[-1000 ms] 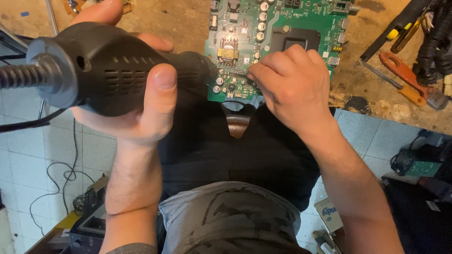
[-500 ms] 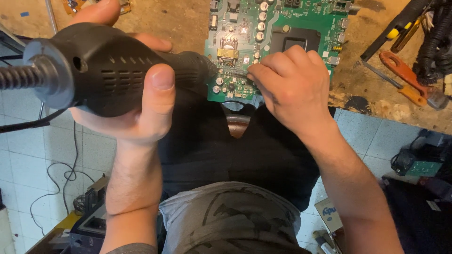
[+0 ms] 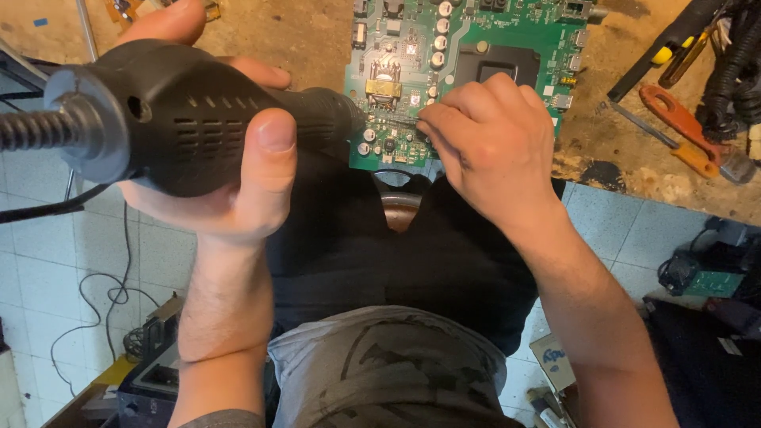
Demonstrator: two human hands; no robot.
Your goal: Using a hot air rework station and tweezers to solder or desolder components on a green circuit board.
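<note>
My left hand (image 3: 230,182) grips a thick black hot-air handpiece (image 3: 182,111) with a ribbed cord end at the far left; its nozzle points right at the near edge of a green circuit board (image 3: 468,47) on the workbench. My right hand (image 3: 495,143) rests on the board's near edge, fingers curled and pinched around a thin metal tool whose tip lies by small components near the nozzle. Most of that tool is hidden under the fingers.
The worn wooden bench (image 3: 317,40) carries an orange-handled tool (image 3: 674,127), a black and yellow tool (image 3: 674,40) and black cables (image 3: 733,63) at the right. Below are a tiled floor (image 3: 79,254), loose cords and a small green board (image 3: 713,281).
</note>
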